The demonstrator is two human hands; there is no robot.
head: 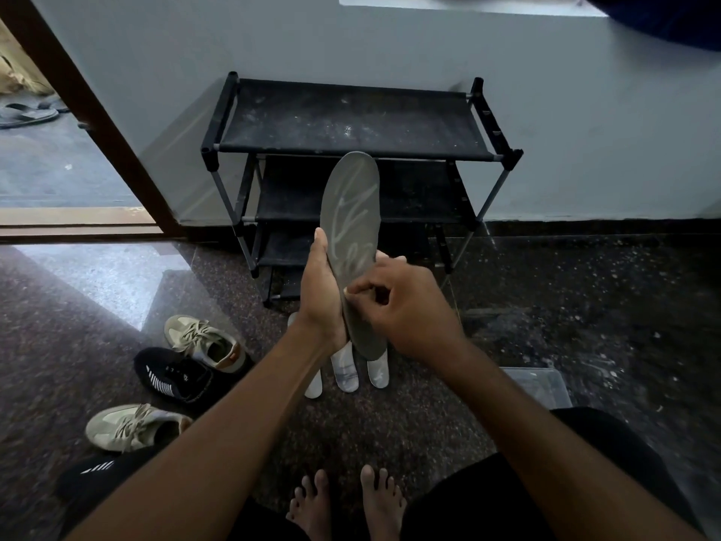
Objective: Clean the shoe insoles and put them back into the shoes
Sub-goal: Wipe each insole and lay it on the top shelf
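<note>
Though partly behind insole [349,212]: rack [351,123], spare insoles [345,374].

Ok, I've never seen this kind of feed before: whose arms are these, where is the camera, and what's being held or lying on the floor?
There is no machine here. These are a person's two bare arms, filmed by one wide-angle camera worn on their head and looking down. The left hand grips a grey insole upright by its edge. The right hand, fingers curled, touches its lower part; I cannot tell whether it pinches anything. On the floor lie three pale insoles, two beige sneakers and a black sneaker, in front of a black shoe rack. The person's bare feet show below.
</note>
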